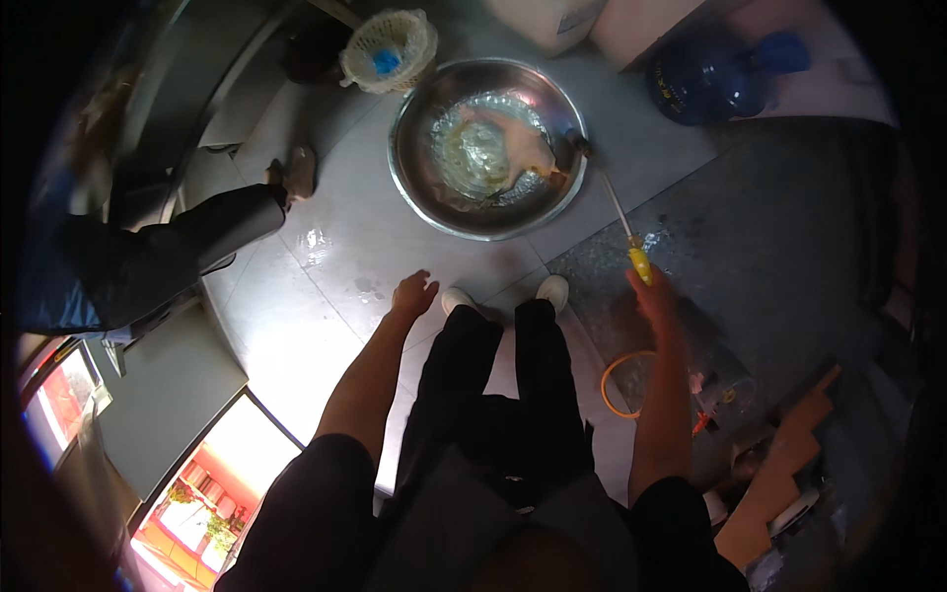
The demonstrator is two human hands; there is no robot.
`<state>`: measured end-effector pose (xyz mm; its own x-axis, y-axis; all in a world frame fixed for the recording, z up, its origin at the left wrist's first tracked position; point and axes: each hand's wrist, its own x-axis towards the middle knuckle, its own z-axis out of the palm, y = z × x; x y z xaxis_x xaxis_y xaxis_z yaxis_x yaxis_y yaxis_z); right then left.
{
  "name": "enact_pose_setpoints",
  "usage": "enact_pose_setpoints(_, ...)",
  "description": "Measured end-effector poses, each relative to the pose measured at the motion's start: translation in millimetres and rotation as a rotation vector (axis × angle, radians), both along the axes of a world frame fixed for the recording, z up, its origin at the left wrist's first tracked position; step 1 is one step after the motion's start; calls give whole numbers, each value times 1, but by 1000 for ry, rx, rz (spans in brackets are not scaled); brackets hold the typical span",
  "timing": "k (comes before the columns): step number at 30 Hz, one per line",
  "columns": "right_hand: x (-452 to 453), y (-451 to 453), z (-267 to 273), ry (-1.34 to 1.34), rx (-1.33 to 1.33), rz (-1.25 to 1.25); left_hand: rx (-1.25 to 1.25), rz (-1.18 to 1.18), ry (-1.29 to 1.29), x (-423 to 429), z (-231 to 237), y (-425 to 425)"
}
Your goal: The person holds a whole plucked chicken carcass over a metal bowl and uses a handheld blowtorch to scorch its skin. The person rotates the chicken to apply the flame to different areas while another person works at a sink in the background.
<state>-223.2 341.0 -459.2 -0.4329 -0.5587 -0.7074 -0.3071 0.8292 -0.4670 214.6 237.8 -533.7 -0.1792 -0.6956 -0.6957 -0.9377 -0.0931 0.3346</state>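
My right hand (656, 297) grips the yellow handle of a long-necked gas torch (616, 198). The torch's dark head reaches just over the right rim of a large round stainless steel basin (405, 177), which stands on the tiled floor. Inside the basin lies a pale plucked bird (527, 150), apparently poultry, on a wet, shiny bottom. No flame can be made out. My left hand (415, 294) hangs with nothing in it, fingers loosely apart, between the basin and my body. An orange hose (605, 386) loops beside my right forearm, which partly hides it.
A plastic basket with a liner (390, 52) touches or nearly touches the basin's far left. A blue water jug (710, 81) lies at the far right. Another person's leg (222, 222) extends from the left. Torn cardboard (777, 470) is at lower right. Wet patches (362, 288) mark the floor.
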Motion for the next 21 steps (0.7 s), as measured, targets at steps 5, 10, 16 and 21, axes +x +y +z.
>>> enact_pose_setpoints(5, -12, -2, -30, 49, 17, 8, -51, -124, -9, -65, -115, -37)
enact_pose_setpoints(10, -14, -18, -73, 199, -6, 118, -21, -149, -47, -108, -219, -64)
enact_pose_setpoints(16, -17, -34, -100, 372, -90, 219, 6, -108, -101, -123, -309, -88)
enact_pose_setpoints(21, -15, -42, -105, 209, -129, 71, -60, -165, -84, -134, -346, -82)
